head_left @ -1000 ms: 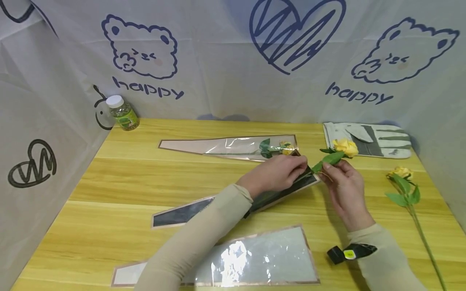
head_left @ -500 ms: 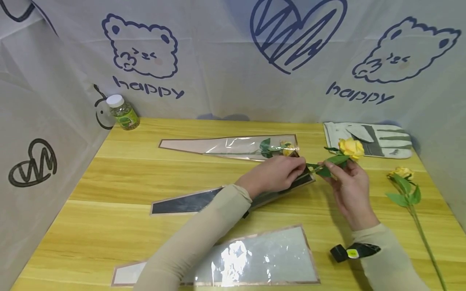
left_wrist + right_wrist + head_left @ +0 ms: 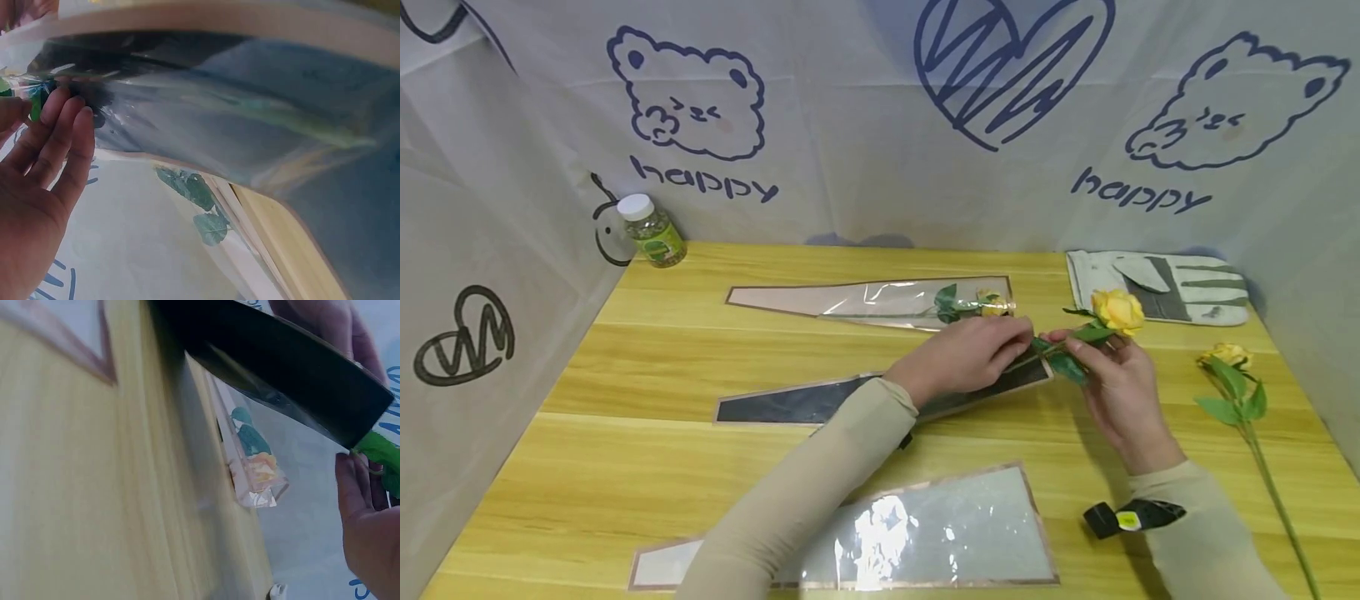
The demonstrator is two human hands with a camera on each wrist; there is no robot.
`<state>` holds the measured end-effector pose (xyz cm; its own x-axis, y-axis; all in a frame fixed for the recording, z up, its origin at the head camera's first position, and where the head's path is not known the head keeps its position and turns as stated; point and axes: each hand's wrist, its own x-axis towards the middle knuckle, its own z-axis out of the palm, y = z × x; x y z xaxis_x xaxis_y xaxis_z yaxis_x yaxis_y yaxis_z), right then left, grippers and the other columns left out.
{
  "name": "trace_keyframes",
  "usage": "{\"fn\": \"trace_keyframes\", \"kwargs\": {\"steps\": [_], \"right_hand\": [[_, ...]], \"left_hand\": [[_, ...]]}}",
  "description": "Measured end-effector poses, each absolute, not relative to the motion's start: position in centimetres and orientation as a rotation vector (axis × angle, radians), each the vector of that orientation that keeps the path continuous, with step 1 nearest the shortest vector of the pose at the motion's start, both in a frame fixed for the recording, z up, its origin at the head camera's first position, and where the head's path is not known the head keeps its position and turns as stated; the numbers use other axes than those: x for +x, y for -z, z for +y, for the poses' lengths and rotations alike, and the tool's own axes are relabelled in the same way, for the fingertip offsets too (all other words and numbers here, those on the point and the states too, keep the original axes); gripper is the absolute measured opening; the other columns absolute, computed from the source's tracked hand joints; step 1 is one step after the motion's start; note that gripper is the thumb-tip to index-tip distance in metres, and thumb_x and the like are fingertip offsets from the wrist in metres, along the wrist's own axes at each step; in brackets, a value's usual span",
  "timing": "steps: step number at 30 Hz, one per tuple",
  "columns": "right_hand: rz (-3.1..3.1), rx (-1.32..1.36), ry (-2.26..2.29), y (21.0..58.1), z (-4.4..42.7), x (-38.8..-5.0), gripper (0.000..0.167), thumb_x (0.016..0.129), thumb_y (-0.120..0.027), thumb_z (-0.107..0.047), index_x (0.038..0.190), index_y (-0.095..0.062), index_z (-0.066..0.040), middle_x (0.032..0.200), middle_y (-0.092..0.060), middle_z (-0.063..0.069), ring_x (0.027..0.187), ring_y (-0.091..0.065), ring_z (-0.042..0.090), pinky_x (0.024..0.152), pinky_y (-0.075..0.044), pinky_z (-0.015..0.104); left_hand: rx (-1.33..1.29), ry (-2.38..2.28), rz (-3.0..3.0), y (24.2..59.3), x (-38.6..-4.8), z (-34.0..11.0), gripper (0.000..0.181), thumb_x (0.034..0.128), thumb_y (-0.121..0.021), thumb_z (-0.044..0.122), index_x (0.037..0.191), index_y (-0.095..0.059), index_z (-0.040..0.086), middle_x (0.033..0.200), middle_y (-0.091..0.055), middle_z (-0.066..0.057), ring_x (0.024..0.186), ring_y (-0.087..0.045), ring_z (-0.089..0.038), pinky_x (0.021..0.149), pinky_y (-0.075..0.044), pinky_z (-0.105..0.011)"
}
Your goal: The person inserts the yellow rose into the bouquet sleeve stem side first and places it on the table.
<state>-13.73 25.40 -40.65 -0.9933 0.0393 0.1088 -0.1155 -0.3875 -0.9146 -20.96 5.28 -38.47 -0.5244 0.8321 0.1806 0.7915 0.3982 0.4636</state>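
Note:
My left hand [image 3: 973, 354] pinches the wide end of a black, clear-fronted flower sleeve [image 3: 786, 404], lifted at that end. Between the fingers of my right hand [image 3: 1120, 396] is a yellow artificial rose [image 3: 1117, 312], held by its stem just below the bloom. Its bloom and leaves [image 3: 382, 456] stick out of the sleeve's mouth. Through the film in the left wrist view, the green stem [image 3: 300, 125] shows inside the sleeve. My left forearm covers the sleeve's middle in the head view.
Behind lies a pink sleeve [image 3: 790, 299] with a yellow rose inside. A white sleeve [image 3: 992, 525] lies in front. Another rose [image 3: 1225, 358] is at right, a work glove [image 3: 1210, 292] at back right. A lidded jar [image 3: 655, 233] stands at back left.
The right hand and rose have shifted slightly right. The black sleeve's narrow end has swung away toward the back. My left hand keeps its grip in nearly the same place.

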Motion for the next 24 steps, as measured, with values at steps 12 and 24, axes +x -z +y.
{"fn": "trace_keyframes", "kwargs": {"steps": [12,24], "right_hand": [[-1.742,0.152,-2.453,40.48,25.04,-13.53,0.021,0.097,-0.059,0.001,0.117,-0.060,0.007,0.106,-0.069,0.013,0.103,-0.065,0.022,0.089,-0.050,0.028],[-1.944,0.107,-2.381,40.91,25.16,-13.56,0.017,0.097,-0.062,-0.004,0.113,-0.061,0.002,0.105,-0.069,0.008,0.107,-0.062,0.018,0.094,-0.045,0.023]], "left_hand": [[1.502,-0.788,2.568,38.48,-21.27,5.18,0.012,0.1058,-0.045,0.019,0.098,-0.053,0.014,0.087,-0.053,0.003,0.079,-0.047,-0.010,0.075,-0.038,-0.024],[1.564,-0.771,2.614,38.36,-21.29,5.18,0.014,0.1054,-0.046,0.017,0.107,-0.060,0.013,0.097,-0.055,0.005,0.089,-0.051,-0.010,0.084,-0.042,-0.025]]}}
